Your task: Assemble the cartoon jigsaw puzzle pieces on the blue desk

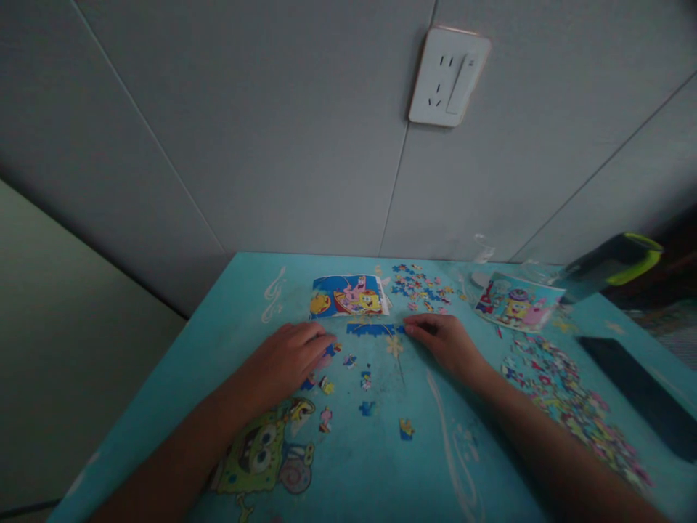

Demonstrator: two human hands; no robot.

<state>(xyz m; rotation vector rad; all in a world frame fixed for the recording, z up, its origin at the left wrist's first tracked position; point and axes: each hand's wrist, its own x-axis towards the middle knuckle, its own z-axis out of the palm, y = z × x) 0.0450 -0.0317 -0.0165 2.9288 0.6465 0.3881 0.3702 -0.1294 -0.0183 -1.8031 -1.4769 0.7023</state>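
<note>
A short row of joined blue puzzle pieces [370, 330] lies on the turquoise tabletop, below a picture card [348, 296] of cartoon characters. At the row's right end, the thumb and fingertips of my right hand [443, 338] are closed on a small blue puzzle piece [401, 329]. My left hand [297, 354] rests to the left of the row, fingers loosely stretched and lying over a few pieces, partly hiding them. Close by are loose pieces, among them a blue one [367, 408] and a yellow-and-blue one [406, 428].
A pile of blue and pink pieces [417, 287] lies at the back. To the right are a larger multicoloured pile [577, 407], a second picture card [518, 301], a dark flat phone-like object [640, 388] and a dark bottle with a lime-green edge [610, 265]. A wall stands behind.
</note>
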